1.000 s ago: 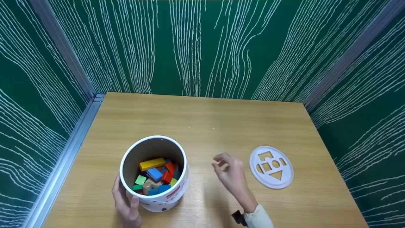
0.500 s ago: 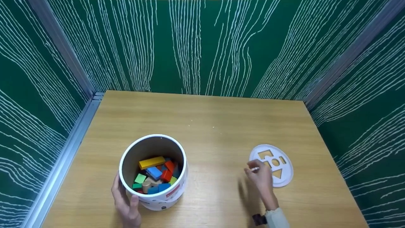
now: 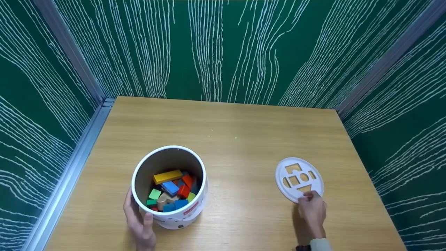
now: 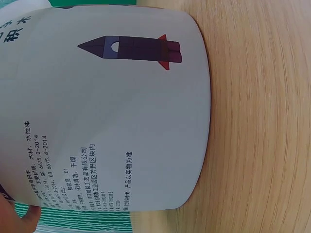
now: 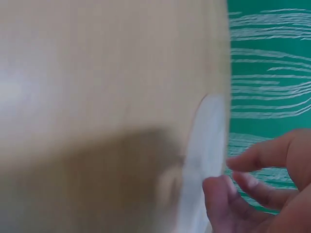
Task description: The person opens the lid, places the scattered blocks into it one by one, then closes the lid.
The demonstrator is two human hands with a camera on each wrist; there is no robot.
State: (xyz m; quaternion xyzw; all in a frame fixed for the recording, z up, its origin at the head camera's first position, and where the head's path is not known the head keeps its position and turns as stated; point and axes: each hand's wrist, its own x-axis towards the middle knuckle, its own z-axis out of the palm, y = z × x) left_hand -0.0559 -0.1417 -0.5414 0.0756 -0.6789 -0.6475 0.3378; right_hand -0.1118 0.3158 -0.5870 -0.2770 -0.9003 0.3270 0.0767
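Note:
A white bucket (image 3: 181,223) stands upright at the left of the table, holding coloured wooden blocks (image 3: 170,188). My left hand (image 3: 138,225) grips its left side, thumb near the front of the rim; only part of that hand (image 4: 19,218) shows at the corner in the left wrist view. My right hand (image 3: 312,211) is at the near edge of a round white lid (image 3: 315,183) with shaped cutouts, lying flat. In the right wrist view, a gap separates the bent thumb and fingers, with the lid (image 5: 204,160) just beyond; contact cannot be told.
The wooden table (image 3: 240,167) meets green walls (image 3: 240,52) with white wavy lines at the back and sides. A metal rail (image 3: 69,174) runs along the left edge. Tiny white specks lie mid-table.
My right hand has moved rightward from beside the bucket, passing over the lid's left side to its near edge. The left hand, bucket and lid stay in place.

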